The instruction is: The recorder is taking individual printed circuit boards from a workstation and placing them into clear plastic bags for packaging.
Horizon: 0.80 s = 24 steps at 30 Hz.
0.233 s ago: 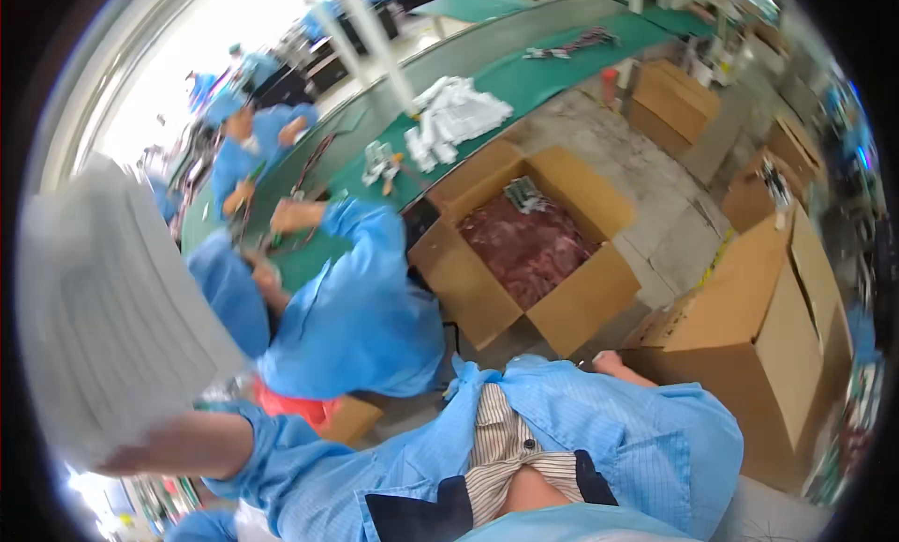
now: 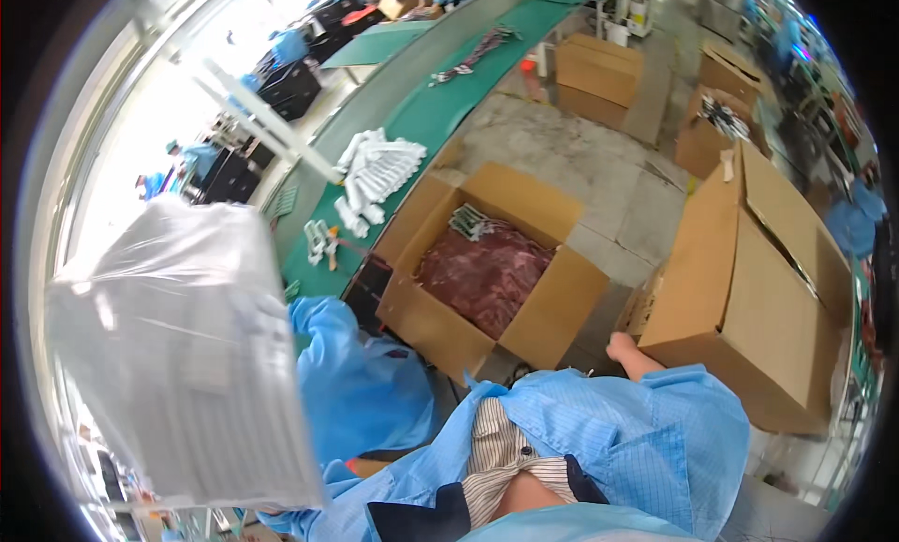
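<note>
A large stack of pale, layered pieces in clear plastic wrap (image 2: 187, 355) fills the left side, held up close to the camera. My left hand is hidden behind it, with only blue sleeve showing below the stack. My right hand (image 2: 620, 345) is low at the right, fingers curled, next to the lower corner of a big closed cardboard box (image 2: 749, 308). Whether it touches the box, or has something small in the fingers, I cannot make out. Ahead stands an open carton (image 2: 562, 303) with reddish-brown plastic-wrapped goods (image 2: 482, 275) and a few pale green pieces inside.
A co-worker in a blue smock (image 2: 361, 383) is close by, partly behind the stack. Along the green conveyor table (image 2: 412, 111) lie white parts (image 2: 379, 172) and a cable bundle (image 2: 478, 55). More cartons (image 2: 599, 74) stand on the grey floor farther off.
My view has swung left-to-right, so table and carton sit farther left. The stack has come lower and closer, now covering my left forearm and much of the co-worker.
</note>
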Each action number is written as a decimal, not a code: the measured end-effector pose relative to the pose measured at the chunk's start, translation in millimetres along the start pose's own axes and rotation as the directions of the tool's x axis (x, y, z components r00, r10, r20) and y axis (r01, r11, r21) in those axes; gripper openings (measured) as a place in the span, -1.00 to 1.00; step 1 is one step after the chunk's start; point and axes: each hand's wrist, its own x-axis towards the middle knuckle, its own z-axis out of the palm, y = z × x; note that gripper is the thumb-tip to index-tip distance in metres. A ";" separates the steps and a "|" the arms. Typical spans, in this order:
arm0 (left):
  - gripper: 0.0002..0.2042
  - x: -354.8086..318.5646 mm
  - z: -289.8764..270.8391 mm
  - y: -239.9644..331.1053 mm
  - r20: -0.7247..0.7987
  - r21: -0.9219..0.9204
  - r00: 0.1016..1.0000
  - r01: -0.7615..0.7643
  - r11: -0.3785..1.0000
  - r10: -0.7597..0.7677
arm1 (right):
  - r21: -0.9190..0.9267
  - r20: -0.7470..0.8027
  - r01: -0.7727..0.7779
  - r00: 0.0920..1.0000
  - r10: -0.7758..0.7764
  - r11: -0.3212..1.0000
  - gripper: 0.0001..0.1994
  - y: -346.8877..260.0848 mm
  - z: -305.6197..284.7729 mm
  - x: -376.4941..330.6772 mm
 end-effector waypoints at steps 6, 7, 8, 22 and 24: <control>-0.63 -96.7 56.3 -34.0 0.223 0.104 0.929 0.279 0.955 -0.295 | -0.436 0.048 0.034 0.999 -0.015 0.900 -0.65 -82.7 -93.7 -5.5; -0.63 -107.5 59.0 -47.4 0.256 0.118 0.905 0.320 0.940 -0.340 | -0.506 0.095 0.071 0.995 -0.026 0.859 -0.66 -70.4 -91.2 -6.2; -0.63 -115.9 75.3 -79.0 0.313 0.101 0.871 0.367 0.925 -0.379 | -0.568 0.131 0.071 0.991 0.005 0.820 -0.66 -57.0 -91.4 -8.4; -0.75 -144.1 220.4 -140.8 0.579 0.058 0.239 0.942 0.332 -0.779 | 0.790 0.526 -0.558 0.830 0.186 0.254 -0.66 -13.4 -129.5 35.2; -0.76 -149.3 234.8 -149.2 0.598 0.028 0.238 0.948 0.317 -0.765 | 0.733 0.271 -0.071 0.943 -0.194 0.677 -0.75 -16.3 -149.0 22.0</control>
